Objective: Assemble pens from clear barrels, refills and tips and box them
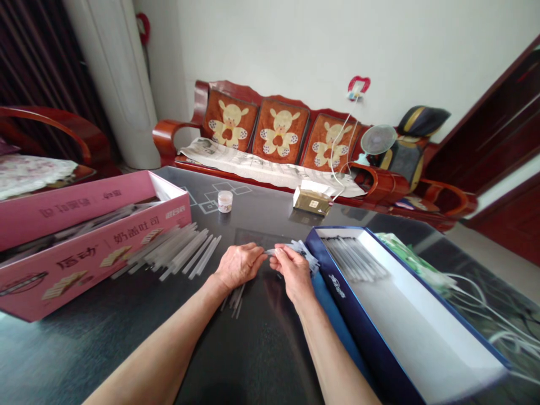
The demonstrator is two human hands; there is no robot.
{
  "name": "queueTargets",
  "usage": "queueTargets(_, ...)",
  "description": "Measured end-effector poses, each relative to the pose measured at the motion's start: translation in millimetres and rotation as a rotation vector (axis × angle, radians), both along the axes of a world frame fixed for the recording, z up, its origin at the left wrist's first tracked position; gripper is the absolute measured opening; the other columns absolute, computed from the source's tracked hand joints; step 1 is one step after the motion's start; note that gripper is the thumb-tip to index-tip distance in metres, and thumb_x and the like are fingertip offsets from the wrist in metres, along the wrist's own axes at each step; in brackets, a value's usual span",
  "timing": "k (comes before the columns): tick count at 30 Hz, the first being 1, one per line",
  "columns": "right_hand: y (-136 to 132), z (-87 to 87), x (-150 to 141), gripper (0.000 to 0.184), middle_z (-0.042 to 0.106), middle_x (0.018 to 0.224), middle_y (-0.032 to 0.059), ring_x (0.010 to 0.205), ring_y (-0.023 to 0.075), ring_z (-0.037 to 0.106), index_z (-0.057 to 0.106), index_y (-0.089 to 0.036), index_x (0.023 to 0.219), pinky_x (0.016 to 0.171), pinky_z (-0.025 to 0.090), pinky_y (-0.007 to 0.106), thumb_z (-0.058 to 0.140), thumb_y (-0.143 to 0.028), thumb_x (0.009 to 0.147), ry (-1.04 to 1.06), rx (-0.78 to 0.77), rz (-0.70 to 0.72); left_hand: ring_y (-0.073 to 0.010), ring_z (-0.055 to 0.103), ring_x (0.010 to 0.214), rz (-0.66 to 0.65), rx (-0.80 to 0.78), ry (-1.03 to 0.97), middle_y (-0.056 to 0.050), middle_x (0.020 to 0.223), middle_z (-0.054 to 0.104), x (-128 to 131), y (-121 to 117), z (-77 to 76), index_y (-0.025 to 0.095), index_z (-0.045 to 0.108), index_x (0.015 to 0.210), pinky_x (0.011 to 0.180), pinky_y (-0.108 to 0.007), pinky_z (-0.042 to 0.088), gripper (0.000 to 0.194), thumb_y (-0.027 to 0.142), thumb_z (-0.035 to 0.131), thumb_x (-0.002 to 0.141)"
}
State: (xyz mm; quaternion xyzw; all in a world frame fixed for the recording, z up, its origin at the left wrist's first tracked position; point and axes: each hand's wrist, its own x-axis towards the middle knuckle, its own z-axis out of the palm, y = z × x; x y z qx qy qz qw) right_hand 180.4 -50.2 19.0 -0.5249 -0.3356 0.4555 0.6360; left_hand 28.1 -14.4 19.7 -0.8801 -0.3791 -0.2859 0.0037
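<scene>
Translucent plastic sticks (272,251) span both hands (239,265) (293,273).

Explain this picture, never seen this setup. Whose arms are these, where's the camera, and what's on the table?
There's no machine here. These are a person's own two bare hands, seen from a single camera worn on their head, looking forward and down.

The right hand pinches a small bunch of thin clear plastic pieces, and the left hand reaches its fingertips toward the same bunch.

On the dark glossy table, a loose pile of translucent plastic tubes lies beside a pink cardboard box. To the right is an open blue-and-white box holding more tubes. A small jar stands farther back.
</scene>
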Motion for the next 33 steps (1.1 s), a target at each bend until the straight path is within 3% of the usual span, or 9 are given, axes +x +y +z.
queueTargets(3,-0.2,0.5,5.7,0.031,0.065,0.067,-0.001,0.061,0.013,0.063,0.065,-0.016,0.087,0.062,0.053,0.027,0.071,-0.039,0.066,-0.1,0.003,0.057,-0.0134,0.059,0.066,-0.045,0.006,-0.005,-0.002,0.075,0.062,-2.3,4.0,-2.0,0.019,0.064,0.087,0.056,-0.024,0.037,0.033,0.037,0.038,0.096)
queueTargets(7,-5.1,11.8,16.6,0.012,0.064,0.067,-0.0012,0.063,0.0141,0.061,0.064,-0.02,0.081,0.063,0.05,0.027,0.064,-0.028,0.073,-0.639,0.088,0.147,-0.017,0.058,0.076,-0.084,0.137,-0.042,-0.003,0.082,0.066,-5.0,11.9,-6.4,0.022,0.066,0.099,0.073,-0.03,0.042,0.03,0.041,0.043,0.094)
queueTargets(11,-15.2,40.5,14.6,0.017,0.067,0.08,0.0036,0.074,0.0164,0.063,0.067,-0.02,0.09,0.074,0.047,0.028,0.056,-0.015,0.078,-1.243,0.204,0.17,-0.0187,0.059,0.081,-0.088,0.215,-0.069,-0.006,0.091,0.069,-5.8,15.6,-7.7,0.022,0.066,0.103,0.082,-0.037,0.042,0.027,0.039,0.047,0.093)
queueTargets(14,-23.9,66.1,20.4,0.017,0.066,0.084,0.0056,0.078,0.0175,0.063,0.068,-0.021,0.088,0.074,0.045,0.026,0.054,-0.014,0.082,-1.497,0.184,0.185,-0.0247,0.057,0.104,-0.035,0.25,-0.152,-0.01,0.115,0.064,-6.2,15.9,-6.5,0.022,0.057,0.122,0.092,-0.041,0.041,0.037,0.038,0.053,0.089)
queueTargets(17,-33.3,86.9,57.1,0.018,0.066,0.086,0.0046,0.079,0.0171,0.063,0.068,-0.022,0.091,0.074,0.045,0.025,0.053,-0.017,0.083,-1.551,0.187,0.091,-0.0296,0.047,0.122,0.072,0.284,-0.278,-0.014,0.134,0.051,-6.9,17.4,-7.3,0.021,0.042,0.136,0.098,-0.045,0.04,0.054,0.038,0.056,0.086)
queueTargets(20,-41.5,96.7,124.8,0.02,0.067,0.091,0.0057,0.083,0.0183,0.063,0.07,-0.021,0.09,0.077,0.046,0.026,0.053,-0.017,0.081,-1.595,0.139,-0.123,-0.0278,0.05,0.12,0.111,0.29,-0.327,-0.014,0.132,0.052,-7.8,21.0,-11.9,0.022,0.038,0.137,0.098,-0.043,0.042,0.054,0.032,0.054,0.087)
queueTargets(23,-45.4,93.3,195.5,0.023,0.068,0.089,0.0102,0.082,0.0212,0.063,0.074,-0.017,0.088,0.078,0.046,0.029,0.054,-0.019,0.078,-1.713,-0.162,-0.355,-0.0263,0.053,0.115,0.127,0.299,-0.355,-0.012,0.126,0.056,-8.6,24.7,-18.0,0.022,0.043,0.134,0.096,-0.041,0.044,0.048,0.027,0.052,0.087)
queueTargets(25,-45.1,85.6,228.5,0.025,0.07,0.09,0.0099,0.082,0.0208,0.064,0.075,-0.019,0.092,0.075,0.046,0.029,0.053,-0.021,0.08,-1.736,-0.403,-0.38,-0.0255,0.055,0.111,0.137,0.298,-0.38,-0.011,0.123,0.058,-8.9,26.2,-21.5,0.023,0.047,0.13,0.095,-0.04,0.045,0.044,0.025,0.051,0.087)
queueTargets(33,-27.9,54.5,249.7,0.024,0.073,0.079,0.0102,0.069,0.0215,0.066,0.078,-0.021,0.078,0.061,0.042,0.028,0.054,-0.018,0.075,-1.703,-0.618,-0.321,-0.02,0.059,0.091,0.331,0.194,-0.51,-0.007,0.099,0.064,-11.2,26.8,-21.0,0.021,0.06,0.112,0.083,-0.031,0.047,0.029,0.022,0.045,0.088)
